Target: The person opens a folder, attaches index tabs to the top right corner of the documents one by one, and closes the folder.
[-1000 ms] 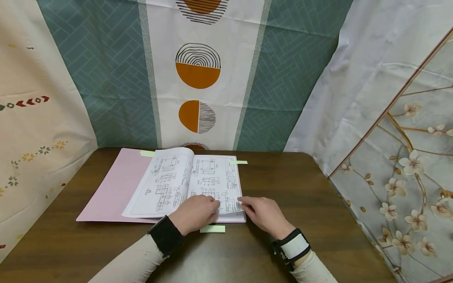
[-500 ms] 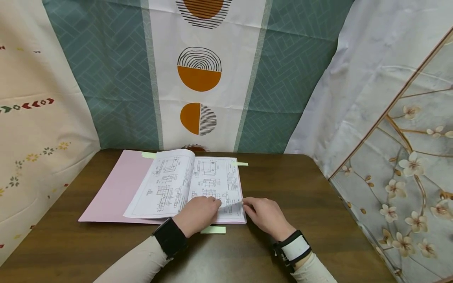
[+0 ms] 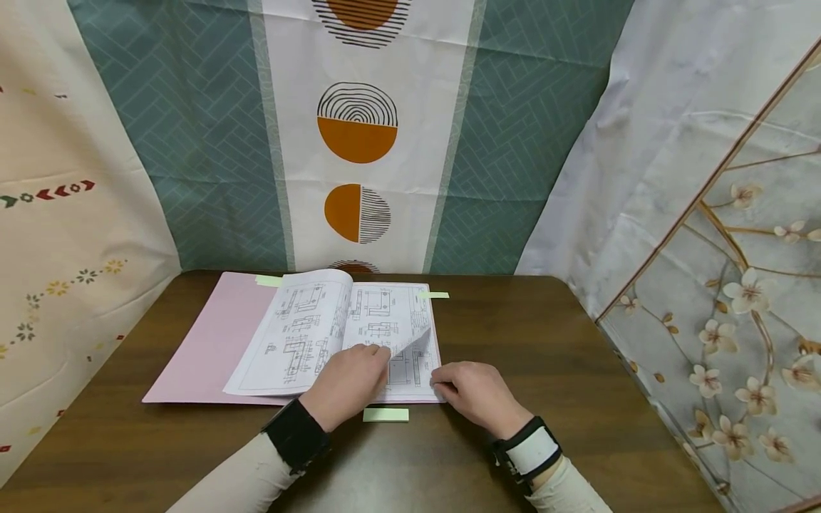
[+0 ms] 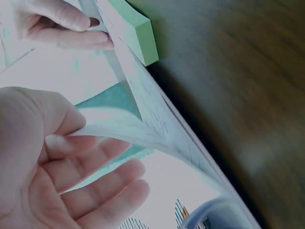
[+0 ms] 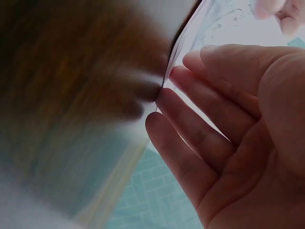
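Note:
A pink folder (image 3: 205, 349) lies spread on the table, holding a booklet of technical drawings whose left leaf (image 3: 295, 342) is turned over. With thumb and forefinger my left hand (image 3: 349, 381) pinches a page (image 3: 410, 343), its corner raised and folded back from the right side. In the left wrist view this page (image 4: 119, 126) bows up from the stack between thumb and forefinger. My right hand (image 3: 477, 393) rests at the lower right edge of the booklet. Its fairly straight fingertips (image 5: 155, 119) touch that edge in the right wrist view, thumb over the forefinger.
A pale green tab (image 3: 386, 415) sits at the booklet's front edge. Two more show at the back: one tab (image 3: 268, 281) at left, another tab (image 3: 438, 295) at right. The brown wooden table (image 3: 507, 320) ends against a patterned curtain (image 3: 359, 235).
The page's lower right corner, flat half a second ago and near the right fingers, is now lifted up and leftward by the left hand. The right hand has shifted slightly left.

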`<state>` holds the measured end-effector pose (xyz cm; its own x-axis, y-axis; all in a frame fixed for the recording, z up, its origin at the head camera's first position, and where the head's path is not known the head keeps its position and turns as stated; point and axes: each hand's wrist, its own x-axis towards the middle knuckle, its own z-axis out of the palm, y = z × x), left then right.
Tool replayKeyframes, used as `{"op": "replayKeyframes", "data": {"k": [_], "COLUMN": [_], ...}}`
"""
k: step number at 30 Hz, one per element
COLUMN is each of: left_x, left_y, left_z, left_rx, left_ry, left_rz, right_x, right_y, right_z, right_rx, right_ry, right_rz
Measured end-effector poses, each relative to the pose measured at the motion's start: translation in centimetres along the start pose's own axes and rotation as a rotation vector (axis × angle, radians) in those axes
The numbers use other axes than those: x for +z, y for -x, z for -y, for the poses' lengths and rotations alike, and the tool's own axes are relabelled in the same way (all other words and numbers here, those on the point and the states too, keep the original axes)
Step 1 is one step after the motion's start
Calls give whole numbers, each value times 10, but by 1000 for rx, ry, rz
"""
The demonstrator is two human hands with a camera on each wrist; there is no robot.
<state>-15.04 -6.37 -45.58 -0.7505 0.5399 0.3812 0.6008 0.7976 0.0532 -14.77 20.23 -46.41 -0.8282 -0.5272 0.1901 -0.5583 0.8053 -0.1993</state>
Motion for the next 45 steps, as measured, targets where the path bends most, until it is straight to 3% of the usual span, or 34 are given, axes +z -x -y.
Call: {"op": "replayKeyframes", "data": {"k": [10, 31, 40, 45], "left_x": [-11, -31, -28, -27], "left_y": [14, 63, 73, 75], "left_z": [9, 49, 59, 59], "left_rx": [-133, -189, -256, -251], "left_ry": [-50, -207, -269, -292], "left_rz": [-37, -235, -175, -180], "right_x": [0, -1, 1, 1], "right_y": [1, -1, -2, -2], "right_z": [2, -1, 2, 2], "right_rx": [-1, 15, 38, 39], "right_ry": [29, 18, -9, -16], "right_rz": [1, 4, 32, 32]}}
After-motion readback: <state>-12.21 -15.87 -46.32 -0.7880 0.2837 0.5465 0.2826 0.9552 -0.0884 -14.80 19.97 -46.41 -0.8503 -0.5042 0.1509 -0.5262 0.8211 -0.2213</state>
